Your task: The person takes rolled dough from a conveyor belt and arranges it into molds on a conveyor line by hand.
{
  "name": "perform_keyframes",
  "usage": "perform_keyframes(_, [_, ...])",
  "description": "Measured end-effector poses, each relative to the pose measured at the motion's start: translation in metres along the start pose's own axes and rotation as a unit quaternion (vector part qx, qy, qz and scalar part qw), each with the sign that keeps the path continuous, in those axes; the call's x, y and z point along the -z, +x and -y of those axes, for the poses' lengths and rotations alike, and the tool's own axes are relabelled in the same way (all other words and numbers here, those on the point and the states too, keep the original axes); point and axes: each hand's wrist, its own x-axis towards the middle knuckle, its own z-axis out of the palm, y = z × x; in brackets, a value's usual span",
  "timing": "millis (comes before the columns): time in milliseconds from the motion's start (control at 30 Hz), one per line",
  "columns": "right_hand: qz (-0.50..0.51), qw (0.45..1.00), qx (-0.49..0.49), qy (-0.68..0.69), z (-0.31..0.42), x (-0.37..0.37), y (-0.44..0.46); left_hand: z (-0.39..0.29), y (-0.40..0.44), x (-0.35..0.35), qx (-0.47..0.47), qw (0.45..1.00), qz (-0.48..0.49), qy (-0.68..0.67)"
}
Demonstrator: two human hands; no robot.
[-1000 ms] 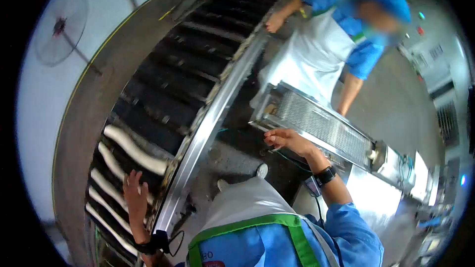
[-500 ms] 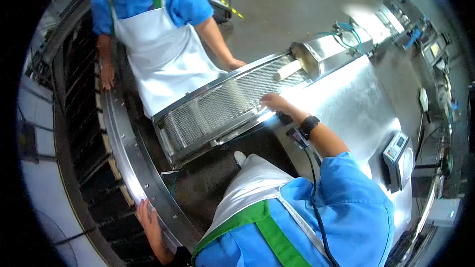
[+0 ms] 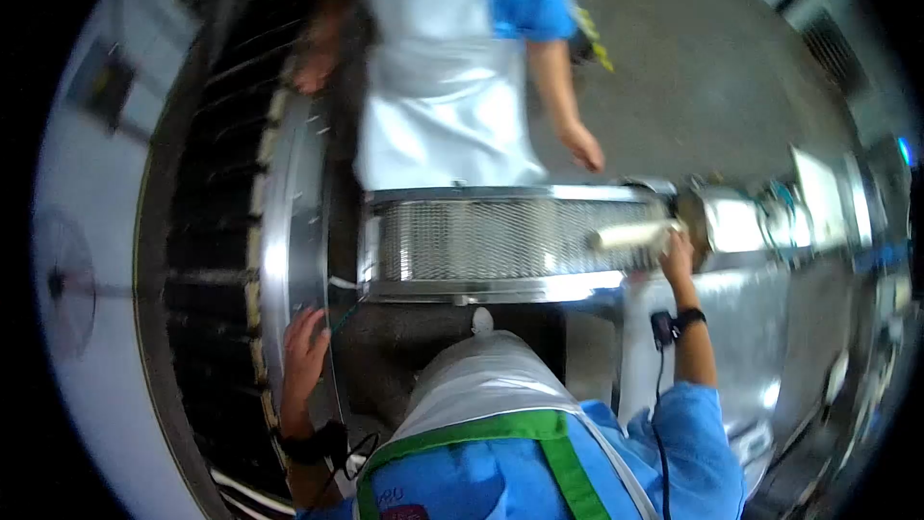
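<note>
A pale, log-shaped roll (image 3: 630, 235), possibly dough, lies lengthwise on the wire-mesh conveyor (image 3: 481, 241), close to the metal outlet at its right end. My right hand (image 3: 678, 255) is at the roll's right end, its fingertips against or just beside it. Blur hides how the fingers are bent. My left hand (image 3: 306, 351) rests with spread fingers on the curved metal rim (image 3: 292, 221) at the left and holds nothing.
Across the conveyor stands a co-worker in a white apron (image 3: 452, 87), one hand (image 3: 583, 147) near the conveyor's far edge. A metal table (image 3: 712, 337) is at my right. Dark slats (image 3: 217, 231) run along the left beyond the rim.
My view has turned, so the conveyor now runs level across it. My right hand has moved from the conveyor's near edge to the pale roll. The co-worker's hand has come off the conveyor edge.
</note>
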Motion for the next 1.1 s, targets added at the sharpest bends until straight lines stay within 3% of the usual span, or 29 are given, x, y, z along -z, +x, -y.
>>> perform_keyframes(33, [0.023, 0.999, -0.030, 0.010, 0.002, 0.003, 0.005, 0.008, 0.003, -0.004, 0.009, 0.999, -0.006, -0.049])
perform_keyframes(67, [0.034, 0.999, 0.008, -0.036, 0.004, 0.009, 0.009, 0.021, 0.004, -0.009, 0.031, 0.997, -0.036, -0.060])
perform_keyframes(100, [0.089, 0.988, 0.013, -0.122, 0.000, 0.007, 0.015, 0.032, 0.007, -0.013, -0.003, 0.998, -0.036, -0.057])
perform_keyframes(167, [0.079, 0.978, 0.085, -0.173, -0.032, -0.017, 0.024, 0.037, 0.002, -0.011, -0.025, 0.996, -0.056, -0.059])
perform_keyframes(233, [0.149, 0.965, 0.030, -0.211, -0.010, -0.006, 0.036, 0.031, -0.004, -0.013, -0.036, 0.995, -0.086, -0.035])
perform_keyframes(500, [0.136, 0.941, 0.076, -0.299, -0.012, -0.014, 0.050, 0.029, -0.008, -0.005, -0.007, 0.991, -0.103, -0.086])
perform_keyframes(600, [0.126, 0.940, 0.089, -0.303, -0.026, -0.041, 0.055, 0.040, -0.016, -0.016, -0.035, 0.989, -0.122, -0.081])
perform_keyframes(700, [0.182, 0.933, 0.067, -0.302, -0.003, -0.037, 0.047, 0.049, -0.020, -0.023, -0.066, 0.991, -0.110, -0.035])
perform_keyframes(833, [0.207, 0.944, 0.119, -0.228, 0.021, -0.027, 0.036, 0.052, -0.028, -0.027, -0.059, 0.990, -0.123, -0.027])
perform_keyframes(900, [0.265, 0.950, 0.124, -0.110, 0.026, -0.021, 0.035, 0.055, -0.029, -0.028, -0.062, 0.987, -0.134, -0.058])
perform_keyframes(933, [0.226, 0.967, 0.112, 0.021, 0.030, -0.016, 0.027, 0.054, -0.031, -0.027, -0.058, 0.990, -0.122, -0.046])
perform_keyframes(967, [0.219, 0.970, 0.107, 0.022, 0.039, -0.012, 0.020, 0.055, -0.031, -0.026, -0.053, 0.992, -0.111, -0.034])
perform_keyframes(1067, [0.288, 0.948, 0.060, 0.120, 0.075, -0.004, 0.011, 0.066, -0.027, -0.027, -0.065, 0.992, -0.094, -0.053])
perform_keyframes(1100, [0.306, 0.928, 0.042, 0.209, 0.090, 0.001, 0.008, 0.070, -0.025, -0.029, -0.059, 0.992, -0.100, -0.056])
